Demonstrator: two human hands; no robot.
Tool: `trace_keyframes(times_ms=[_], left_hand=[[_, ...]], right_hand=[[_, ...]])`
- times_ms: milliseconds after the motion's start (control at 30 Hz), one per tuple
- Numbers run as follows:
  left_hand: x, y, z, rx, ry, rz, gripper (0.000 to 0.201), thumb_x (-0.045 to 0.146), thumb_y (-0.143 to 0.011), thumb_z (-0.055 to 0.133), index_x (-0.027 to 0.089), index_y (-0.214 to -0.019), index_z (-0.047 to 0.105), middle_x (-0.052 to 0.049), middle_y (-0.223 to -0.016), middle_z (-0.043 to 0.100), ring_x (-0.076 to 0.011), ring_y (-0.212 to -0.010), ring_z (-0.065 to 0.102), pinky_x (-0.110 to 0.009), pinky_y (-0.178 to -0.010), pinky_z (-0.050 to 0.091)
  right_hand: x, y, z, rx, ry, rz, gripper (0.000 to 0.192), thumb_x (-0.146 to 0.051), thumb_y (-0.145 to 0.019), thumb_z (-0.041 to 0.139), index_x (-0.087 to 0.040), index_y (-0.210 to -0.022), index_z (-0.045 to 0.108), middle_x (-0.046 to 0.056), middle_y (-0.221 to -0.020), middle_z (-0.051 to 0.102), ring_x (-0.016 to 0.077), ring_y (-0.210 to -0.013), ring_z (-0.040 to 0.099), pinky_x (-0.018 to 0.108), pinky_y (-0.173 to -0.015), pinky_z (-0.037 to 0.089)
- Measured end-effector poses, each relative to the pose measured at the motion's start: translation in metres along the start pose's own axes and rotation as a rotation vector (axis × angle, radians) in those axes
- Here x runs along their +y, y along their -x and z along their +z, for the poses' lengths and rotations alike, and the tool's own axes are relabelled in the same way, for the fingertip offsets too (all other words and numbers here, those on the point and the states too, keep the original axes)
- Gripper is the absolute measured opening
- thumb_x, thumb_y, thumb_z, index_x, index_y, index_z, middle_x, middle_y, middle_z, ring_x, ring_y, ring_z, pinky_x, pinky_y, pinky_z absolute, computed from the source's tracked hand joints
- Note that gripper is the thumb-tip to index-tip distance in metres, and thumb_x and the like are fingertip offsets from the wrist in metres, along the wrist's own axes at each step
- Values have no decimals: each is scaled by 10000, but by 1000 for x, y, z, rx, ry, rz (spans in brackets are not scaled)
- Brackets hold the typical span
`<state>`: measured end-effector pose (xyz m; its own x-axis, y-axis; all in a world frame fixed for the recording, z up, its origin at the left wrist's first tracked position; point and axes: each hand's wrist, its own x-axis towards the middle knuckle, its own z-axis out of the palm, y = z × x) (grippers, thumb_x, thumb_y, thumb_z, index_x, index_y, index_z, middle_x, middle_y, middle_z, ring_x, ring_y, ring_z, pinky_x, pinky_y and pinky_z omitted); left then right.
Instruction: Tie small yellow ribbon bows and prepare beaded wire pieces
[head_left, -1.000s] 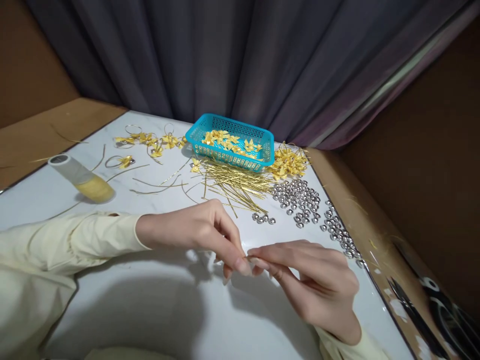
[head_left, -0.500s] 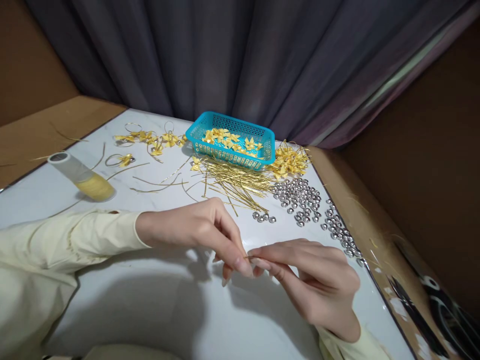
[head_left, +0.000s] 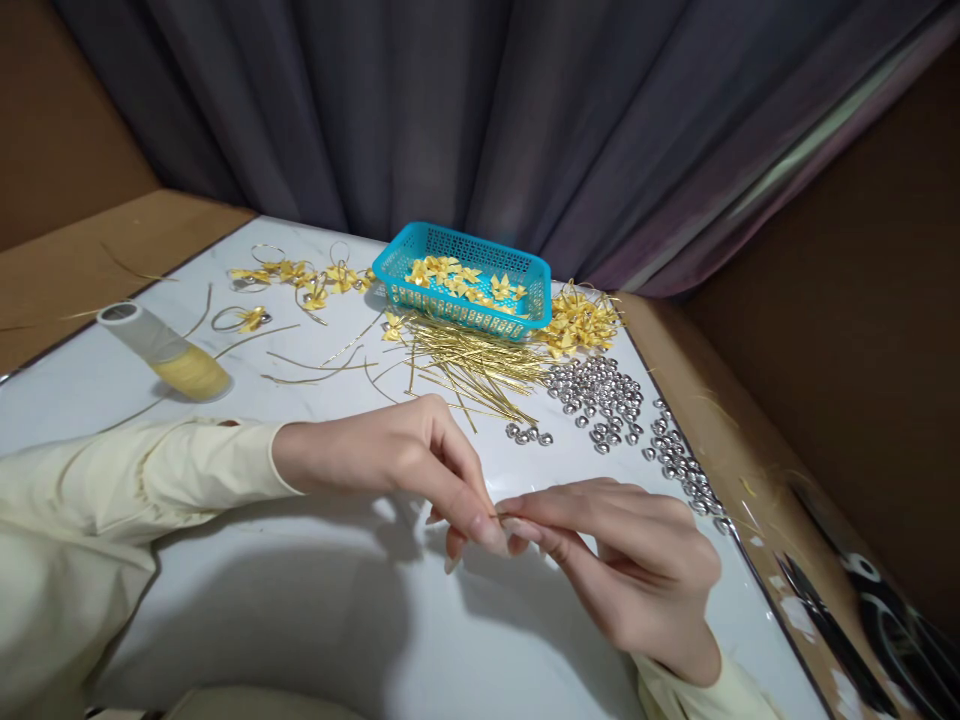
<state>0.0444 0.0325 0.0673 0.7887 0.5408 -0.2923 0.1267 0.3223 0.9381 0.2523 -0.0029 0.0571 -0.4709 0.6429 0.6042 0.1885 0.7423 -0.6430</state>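
Work part done, by the look of it: finished gold bows [head_left: 301,278] with loops lie at the far left of the tabletop [head_left: 315,620], more in the blue basket [head_left: 463,281]; many gold strips [head_left: 466,367] and silver beads [head_left: 598,398] lie unused. Left hand [head_left: 405,458] and right hand [head_left: 622,560] meet fingertip to fingertip above the near tabletop, both pinched shut on a thin gold piece [head_left: 497,516], mostly hidden. Thread spool [head_left: 163,352] lies at left.

Below and left of my fingers [head_left: 480,525] the white tabletop [head_left: 300,620] lies open. Beyond my fingertips, gold strips [head_left: 465,365] and silver beads [head_left: 600,395] crowd the way; the teal basket [head_left: 461,280] blocks farther back. Rightward, beads seem to line the edge.
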Motion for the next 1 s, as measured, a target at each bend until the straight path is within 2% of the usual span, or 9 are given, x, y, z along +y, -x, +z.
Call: trace_keyframes(times_ms=[1000], left_hand=[[0,1,1,-10,2,13,52,222,-709,753,180,-722,781,-31,-618,672,-106,-580,565,-190,-530,422]], right_hand=[[-2,0,0,10,-26,33,216,29,-729,632,-140,-820,732,34,-633,740,124,-478,671,180,-486,538]])
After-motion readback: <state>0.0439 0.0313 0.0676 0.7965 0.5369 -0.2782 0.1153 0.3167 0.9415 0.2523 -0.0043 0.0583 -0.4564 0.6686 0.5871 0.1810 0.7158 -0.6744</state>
